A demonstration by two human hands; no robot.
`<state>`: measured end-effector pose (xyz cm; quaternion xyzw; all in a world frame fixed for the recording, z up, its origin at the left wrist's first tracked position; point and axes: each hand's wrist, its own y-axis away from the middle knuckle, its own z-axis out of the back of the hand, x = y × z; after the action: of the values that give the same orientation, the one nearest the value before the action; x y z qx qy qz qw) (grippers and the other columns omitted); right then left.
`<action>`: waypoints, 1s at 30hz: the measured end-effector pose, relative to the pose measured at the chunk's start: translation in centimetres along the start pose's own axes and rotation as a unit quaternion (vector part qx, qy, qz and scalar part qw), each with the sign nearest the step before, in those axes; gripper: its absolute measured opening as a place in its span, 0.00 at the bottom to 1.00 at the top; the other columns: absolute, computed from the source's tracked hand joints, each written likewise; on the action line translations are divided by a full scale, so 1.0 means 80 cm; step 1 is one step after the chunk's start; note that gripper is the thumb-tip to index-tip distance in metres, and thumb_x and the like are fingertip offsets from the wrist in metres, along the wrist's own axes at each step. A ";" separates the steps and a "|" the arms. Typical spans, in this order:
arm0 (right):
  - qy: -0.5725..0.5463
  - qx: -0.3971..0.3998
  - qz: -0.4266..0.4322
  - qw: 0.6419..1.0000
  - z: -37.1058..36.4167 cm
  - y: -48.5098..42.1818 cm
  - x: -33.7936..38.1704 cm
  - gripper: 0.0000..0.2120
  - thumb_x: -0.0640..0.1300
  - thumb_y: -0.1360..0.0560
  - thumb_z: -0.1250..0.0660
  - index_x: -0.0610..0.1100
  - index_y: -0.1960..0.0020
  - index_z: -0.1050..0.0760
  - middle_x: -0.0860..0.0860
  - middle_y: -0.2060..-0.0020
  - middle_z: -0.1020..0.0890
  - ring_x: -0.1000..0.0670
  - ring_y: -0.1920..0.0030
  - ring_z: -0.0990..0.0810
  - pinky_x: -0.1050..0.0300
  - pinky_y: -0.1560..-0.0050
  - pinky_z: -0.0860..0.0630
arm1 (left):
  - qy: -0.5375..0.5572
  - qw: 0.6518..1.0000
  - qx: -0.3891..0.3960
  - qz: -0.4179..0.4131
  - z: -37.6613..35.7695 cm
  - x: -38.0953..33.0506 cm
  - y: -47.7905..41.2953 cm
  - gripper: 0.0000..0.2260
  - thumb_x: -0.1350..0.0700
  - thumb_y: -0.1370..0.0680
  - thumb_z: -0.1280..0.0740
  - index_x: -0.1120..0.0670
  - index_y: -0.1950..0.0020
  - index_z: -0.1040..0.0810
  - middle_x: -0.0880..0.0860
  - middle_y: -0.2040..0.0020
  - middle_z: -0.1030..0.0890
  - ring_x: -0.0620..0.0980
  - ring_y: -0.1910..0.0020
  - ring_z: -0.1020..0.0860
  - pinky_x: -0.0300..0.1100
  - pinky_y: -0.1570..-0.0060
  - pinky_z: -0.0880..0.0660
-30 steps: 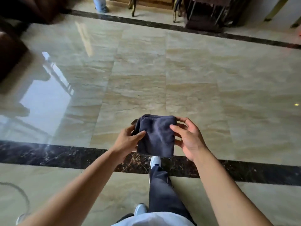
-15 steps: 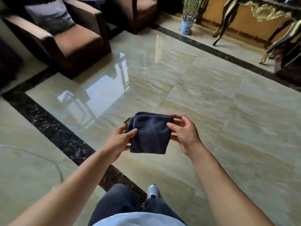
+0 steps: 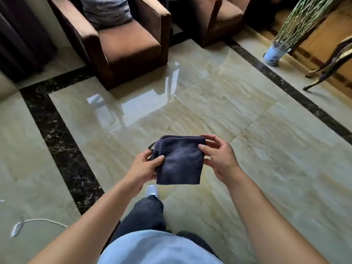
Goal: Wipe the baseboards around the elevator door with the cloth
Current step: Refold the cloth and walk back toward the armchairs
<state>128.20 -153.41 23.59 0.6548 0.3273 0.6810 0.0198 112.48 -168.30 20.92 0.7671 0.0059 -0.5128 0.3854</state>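
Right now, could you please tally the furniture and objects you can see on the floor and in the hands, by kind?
Brown armchairs: 2, one bearing a grey cushion, one partly out of frame
Cushion: 1
Vase with green stems: 1
Dark cloth: 1, held by left hand and right hand
Total: 5

Both hands, left hand (image 3: 144, 166) and right hand (image 3: 219, 157), pinch a folded dark cloth (image 3: 180, 161) mid-frame above the glossy floor (image 3: 266, 149).
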 end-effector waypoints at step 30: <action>-0.021 0.011 0.001 1.000 -0.054 -0.932 0.510 0.13 0.28 0.25 0.34 0.42 0.44 0.22 0.48 0.58 0.16 0.51 0.63 0.19 0.56 0.69 0.21 | -0.021 0.999 -0.036 -0.034 -0.187 -0.614 -0.843 0.08 0.63 0.21 0.34 0.50 0.48 0.20 0.47 0.58 0.14 0.47 0.62 0.17 0.43 0.64 0.18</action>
<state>88.57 -78.13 24.56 0.6694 0.3337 0.6635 0.0188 73.64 -92.93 22.99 0.7410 0.0423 -0.5410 0.3954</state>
